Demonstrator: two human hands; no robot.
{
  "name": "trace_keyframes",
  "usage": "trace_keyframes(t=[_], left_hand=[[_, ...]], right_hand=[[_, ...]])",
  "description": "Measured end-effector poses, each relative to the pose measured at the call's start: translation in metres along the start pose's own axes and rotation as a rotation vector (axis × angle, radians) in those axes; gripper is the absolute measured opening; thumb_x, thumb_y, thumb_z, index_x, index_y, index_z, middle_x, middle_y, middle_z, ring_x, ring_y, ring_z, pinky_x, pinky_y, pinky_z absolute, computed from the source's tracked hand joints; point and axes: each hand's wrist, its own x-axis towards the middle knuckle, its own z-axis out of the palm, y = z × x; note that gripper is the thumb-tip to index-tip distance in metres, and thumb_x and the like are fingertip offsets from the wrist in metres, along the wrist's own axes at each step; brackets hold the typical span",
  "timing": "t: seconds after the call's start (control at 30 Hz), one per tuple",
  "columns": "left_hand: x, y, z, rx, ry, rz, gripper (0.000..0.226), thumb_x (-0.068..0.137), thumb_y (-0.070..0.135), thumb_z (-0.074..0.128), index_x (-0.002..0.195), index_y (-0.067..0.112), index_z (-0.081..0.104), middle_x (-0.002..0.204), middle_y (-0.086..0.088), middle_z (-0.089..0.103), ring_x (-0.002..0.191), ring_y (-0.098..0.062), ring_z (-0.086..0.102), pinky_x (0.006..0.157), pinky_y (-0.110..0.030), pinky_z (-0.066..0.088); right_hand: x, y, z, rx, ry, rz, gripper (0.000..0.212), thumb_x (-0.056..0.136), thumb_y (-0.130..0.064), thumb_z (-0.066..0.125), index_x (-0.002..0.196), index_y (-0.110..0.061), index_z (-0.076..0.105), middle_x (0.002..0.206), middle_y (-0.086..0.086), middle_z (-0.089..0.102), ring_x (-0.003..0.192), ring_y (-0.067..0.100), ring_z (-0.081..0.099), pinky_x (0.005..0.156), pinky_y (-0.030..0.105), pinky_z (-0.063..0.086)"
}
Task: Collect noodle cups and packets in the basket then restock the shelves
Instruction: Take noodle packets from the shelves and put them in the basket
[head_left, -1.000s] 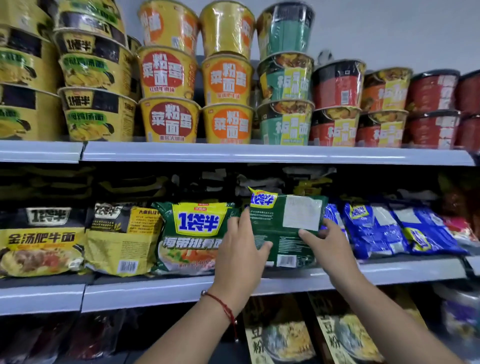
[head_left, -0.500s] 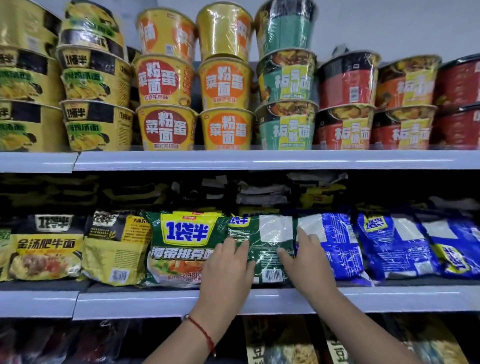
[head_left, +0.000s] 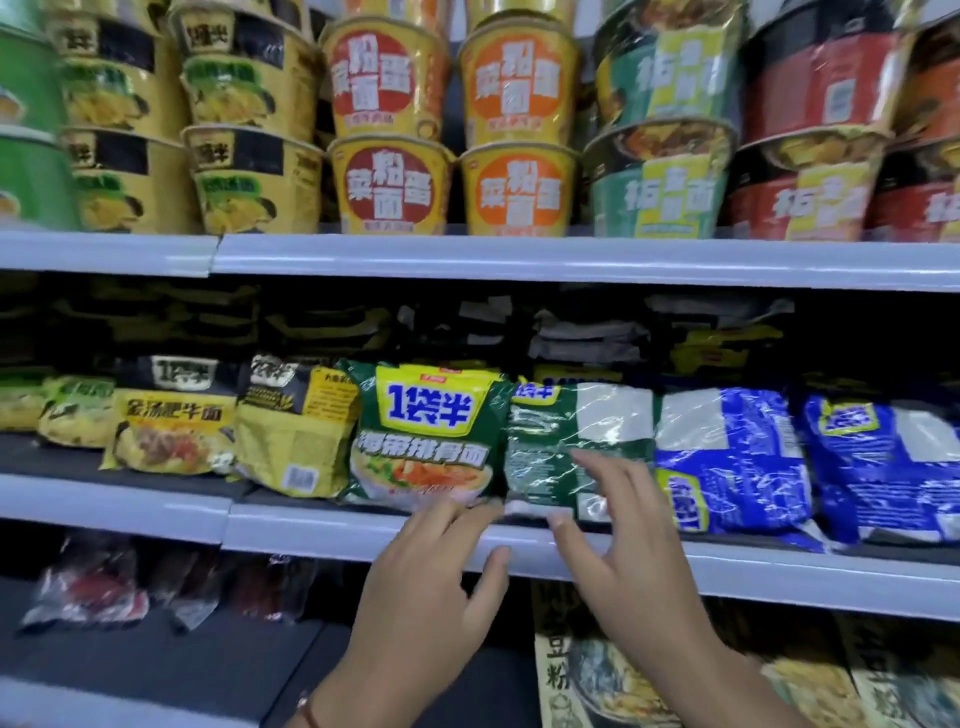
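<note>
The green packet (head_left: 576, 447) stands on the middle shelf (head_left: 779, 569), back side out, wedged between a front-facing green pack (head_left: 423, 431) on its left and a blue pack (head_left: 727, 457) on its right. Both hands hang just in front of it, fingers loose and spread, holding nothing: the left hand (head_left: 431, 577) below its lower left corner, the right hand (head_left: 623, 535) over its lower edge. It looks light, crinkly and slick, with brittle noodles inside; it is probably best taken by its side edges, gently.

Bright, even light; glare on the packets' (head_left: 579, 447) wrap, deep shadow under the upper shelf (head_left: 519, 260), motion blur throughout, edges bowed.
</note>
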Motion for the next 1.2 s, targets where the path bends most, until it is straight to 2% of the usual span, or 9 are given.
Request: trace_keyframes(t=[0.13,0.23,0.37,0.47,0.57,0.73,0.97,1.07,1.2], left_hand=[[-0.078,-0.047,-0.026,-0.302,-0.049,-0.356,0.024,0.086,0.052,0.054,0.107,0.046,0.065,0.096,0.020,0.059,0.085,-0.001,0.058,0.068,-0.015,0.044],[-0.165,-0.103,-0.050,-0.360,-0.054,-0.644,0.017,0.088,0.035,0.068,0.099,0.047,0.069,0.084,0.013,0.068,0.070,-0.006,0.062,0.066,-0.023,0.050],[-0.301,-0.184,-0.101,-0.324,-0.133,-0.999,0.026,0.077,0.051,0.065,0.100,0.040,0.070,0.085,0.009,0.071,0.076,-0.009,0.066,0.075,-0.030,0.055],[-0.394,-0.238,-0.145,-0.289,-0.204,-1.209,0.017,0.086,0.036,0.068,0.102,0.031,0.067,0.091,0.004,0.072,0.079,-0.008,0.069,0.076,-0.036,0.056],[-0.477,-0.290,-0.182,-0.253,-0.247,-1.400,0.010,0.091,0.027,0.067,0.099,0.032,0.062,0.097,0.008,0.071,0.084,-0.004,0.067,0.078,-0.026,0.053],[-0.591,-0.379,-0.209,-0.271,-0.327,-1.687,0.011,0.091,0.034,0.065,0.102,0.032,0.064,0.100,0.011,0.069,0.092,-0.007,0.065,0.071,-0.017,0.044],[-0.714,-0.505,-0.131,-0.353,-0.391,-1.868,0.023,0.091,0.038,0.058,0.098,0.021,0.071,0.092,0.000,0.074,0.082,-0.018,0.070,0.078,-0.038,0.058],[-0.786,-0.553,-0.057,-0.310,-0.524,-1.874,0.026,0.093,0.037,0.055,0.108,0.019,0.066,0.084,0.006,0.070,0.069,-0.008,0.065,0.063,-0.027,0.055],[-0.877,-0.604,0.062,-0.147,-0.845,-1.854,0.040,0.094,0.042,0.055,0.123,0.015,0.058,0.120,-0.008,0.064,0.109,-0.024,0.062,0.090,-0.034,0.051]], right_hand=[[-0.038,-0.028,0.064,0.306,-0.343,0.057,0.014,0.088,-0.033,0.063,0.101,-0.038,0.066,0.098,-0.019,0.062,0.088,0.000,0.059,0.074,0.010,0.044],[-0.080,-0.050,0.136,0.511,-0.660,0.192,0.020,0.088,-0.006,0.067,0.090,-0.025,0.073,0.075,-0.008,0.067,0.064,0.000,0.054,0.063,0.011,0.043],[-0.147,-0.089,0.247,0.537,-0.999,0.276,0.031,0.087,0.005,0.062,0.086,-0.025,0.070,0.077,-0.003,0.067,0.067,0.007,0.056,0.063,0.013,0.045],[-0.202,-0.116,0.335,0.494,-1.192,0.338,0.024,0.086,-0.002,0.069,0.087,-0.026,0.071,0.083,-0.001,0.071,0.073,0.005,0.063,0.073,0.015,0.048],[-0.256,-0.142,0.420,0.446,-1.369,0.439,0.016,0.085,-0.011,0.072,0.091,-0.025,0.070,0.081,-0.003,0.069,0.063,-0.007,0.061,0.064,0.010,0.045],[-0.339,-0.173,0.545,0.301,-1.519,0.749,0.015,0.089,-0.014,0.069,0.104,-0.010,0.069,0.088,0.005,0.068,0.078,0.017,0.064,0.064,0.018,0.048],[-0.463,-0.164,0.713,0.153,-1.644,1.054,0.009,0.094,-0.012,0.061,0.093,-0.020,0.066,0.094,0.007,0.069,0.092,0.024,0.064,0.078,0.034,0.050],[-0.535,-0.139,0.794,0.127,-1.751,1.039,0.009,0.088,-0.022,0.066,0.096,-0.022,0.068,0.091,0.005,0.068,0.087,0.023,0.063,0.077,0.033,0.048],[-0.638,-0.083,0.893,0.050,-1.901,0.977,0.009,0.087,-0.029,0.063,0.080,-0.023,0.064,0.077,0.002,0.062,0.074,0.018,0.058,0.071,0.033,0.044]])
